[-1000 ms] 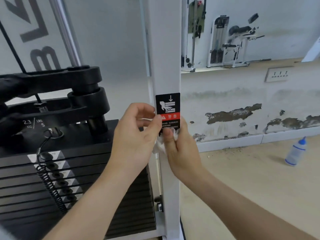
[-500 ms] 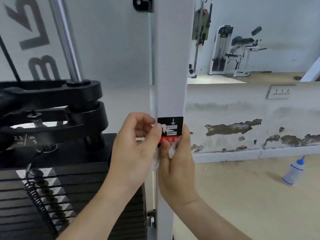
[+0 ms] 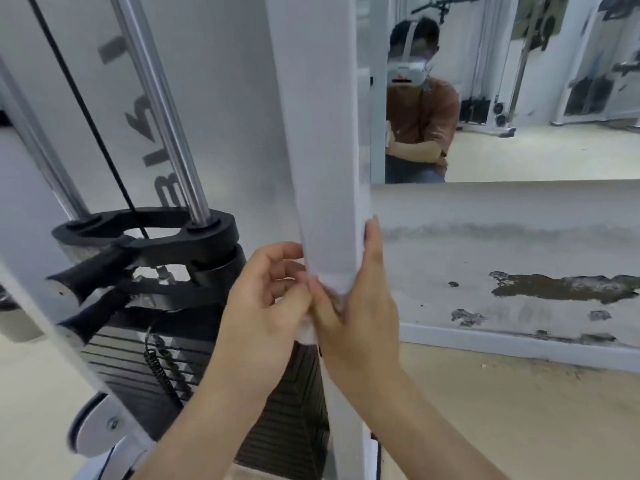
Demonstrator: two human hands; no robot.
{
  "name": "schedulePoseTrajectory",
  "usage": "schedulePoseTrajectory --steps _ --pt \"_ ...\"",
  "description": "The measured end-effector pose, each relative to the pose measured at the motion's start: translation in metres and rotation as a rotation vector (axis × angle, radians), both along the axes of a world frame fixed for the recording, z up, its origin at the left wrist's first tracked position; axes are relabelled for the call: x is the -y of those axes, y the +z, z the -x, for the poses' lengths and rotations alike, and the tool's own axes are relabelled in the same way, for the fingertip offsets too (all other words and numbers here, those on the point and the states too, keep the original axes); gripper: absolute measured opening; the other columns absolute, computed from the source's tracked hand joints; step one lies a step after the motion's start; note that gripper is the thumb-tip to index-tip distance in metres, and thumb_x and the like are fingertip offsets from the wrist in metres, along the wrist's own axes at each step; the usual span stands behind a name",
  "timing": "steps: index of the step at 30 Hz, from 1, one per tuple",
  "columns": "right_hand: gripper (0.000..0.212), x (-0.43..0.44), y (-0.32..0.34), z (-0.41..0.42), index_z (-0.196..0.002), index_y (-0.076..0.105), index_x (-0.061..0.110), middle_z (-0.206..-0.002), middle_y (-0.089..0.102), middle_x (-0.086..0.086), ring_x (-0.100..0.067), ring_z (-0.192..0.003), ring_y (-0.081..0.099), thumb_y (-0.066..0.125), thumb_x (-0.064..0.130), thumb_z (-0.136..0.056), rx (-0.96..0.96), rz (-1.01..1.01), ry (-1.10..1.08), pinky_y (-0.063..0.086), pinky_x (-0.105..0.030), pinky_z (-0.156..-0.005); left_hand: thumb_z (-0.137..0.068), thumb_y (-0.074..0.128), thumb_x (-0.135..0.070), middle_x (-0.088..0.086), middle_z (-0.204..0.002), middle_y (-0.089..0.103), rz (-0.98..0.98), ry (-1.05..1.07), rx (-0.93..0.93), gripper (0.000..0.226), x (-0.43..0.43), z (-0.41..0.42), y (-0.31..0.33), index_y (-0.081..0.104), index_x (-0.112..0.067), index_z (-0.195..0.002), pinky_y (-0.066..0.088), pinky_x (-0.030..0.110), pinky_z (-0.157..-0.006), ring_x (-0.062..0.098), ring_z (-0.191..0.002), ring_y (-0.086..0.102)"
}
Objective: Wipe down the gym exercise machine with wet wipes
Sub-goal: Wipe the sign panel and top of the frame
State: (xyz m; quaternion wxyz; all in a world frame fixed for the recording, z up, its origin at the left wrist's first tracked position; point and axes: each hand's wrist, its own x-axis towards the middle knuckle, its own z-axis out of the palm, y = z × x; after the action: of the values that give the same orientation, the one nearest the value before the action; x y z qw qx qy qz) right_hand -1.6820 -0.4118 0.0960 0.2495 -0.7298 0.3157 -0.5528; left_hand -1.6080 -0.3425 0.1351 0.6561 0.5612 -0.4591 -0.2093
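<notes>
Head view: the wipe [image 3: 333, 284] is wrapped round the white post [image 3: 322, 150] of the machine, just right of the weight stack [image 3: 131, 362]. My left hand [image 3: 266, 306] has its fingers curled and pinches the wipe's bunched end at the post's left edge. My right hand [image 3: 360, 317] clamps the wipe to the post, thumb across the front, fingers [image 3: 372, 237] straight up its right side. The thumbs touch. Beyond, a mirror [image 3: 554, 150] sits above a peeling wall [image 3: 485, 237].

Large grey letters [image 3: 169, 190] run up the exercise machine's white panel [image 3: 225, 98] at left; only a "B" reads plainly.
</notes>
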Motion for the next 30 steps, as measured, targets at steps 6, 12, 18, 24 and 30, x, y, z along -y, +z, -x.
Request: schedulePoseTrajectory --steps 6,12,18,24,30 --pt "0.094 0.021 0.085 -0.013 -0.154 0.015 0.003 -0.161 0.022 -0.01 -0.021 -0.15 0.019 0.063 0.048 -0.087 0.211 0.178 0.039 0.027 -0.031 -0.118 -0.09 0.065 -0.015 -0.004 -0.104 0.071 0.05 0.117 0.041 0.023 -0.014 0.013 0.043 0.066 -0.027 -0.109 0.054 0.037 -0.091 0.015 -0.098 0.069" --pt "0.098 0.019 0.032 0.009 -0.156 0.004 0.019 -0.163 0.015 -0.004 -0.017 -0.15 0.013 0.049 0.068 -0.084 0.03 0.009 0.19 0.024 -0.044 -0.12 -0.081 0.074 -0.001 0.002 -0.091 0.073 -0.221 0.209 0.148 0.036 -0.02 0.012 0.042 0.07 -0.031 -0.102 0.054 0.023 -0.077 0.012 -0.083 0.07" --pt "0.11 0.05 0.052 0.029 -0.154 0.004 0.034 -0.145 0.036 0.007 -0.011 -0.133 0.041 0.062 0.079 -0.071 -0.041 -0.193 0.521 0.043 -0.041 -0.108 -0.088 0.056 0.002 0.014 -0.096 0.073 0.016 0.014 -0.41 0.017 -0.02 -0.001 0.056 0.07 -0.007 -0.093 0.059 0.037 -0.079 0.028 -0.094 0.071" --pt "0.094 0.044 0.072 0.026 -0.134 0.028 0.035 -0.133 0.049 0.001 -0.016 -0.122 0.052 0.075 0.069 -0.061 -0.041 -0.266 0.475 0.049 -0.043 -0.1 -0.096 0.053 0.002 -0.005 -0.103 0.07 0.129 0.336 -0.007 0.032 0.004 0.013 0.062 0.067 -0.026 -0.087 0.056 0.038 -0.083 0.018 -0.096 0.068" --pt "0.124 0.025 0.088 0.014 -0.156 -0.005 0.024 -0.16 0.012 0.004 -0.007 -0.145 0.012 0.081 0.05 -0.071 0.005 -0.11 0.275 0.017 -0.028 -0.118 -0.092 0.06 0.0 -0.02 -0.085 0.06 0.283 0.562 0.212 0.027 0.012 0.005 0.075 0.06 -0.028 -0.088 0.044 0.01 -0.078 -0.009 -0.083 0.057"
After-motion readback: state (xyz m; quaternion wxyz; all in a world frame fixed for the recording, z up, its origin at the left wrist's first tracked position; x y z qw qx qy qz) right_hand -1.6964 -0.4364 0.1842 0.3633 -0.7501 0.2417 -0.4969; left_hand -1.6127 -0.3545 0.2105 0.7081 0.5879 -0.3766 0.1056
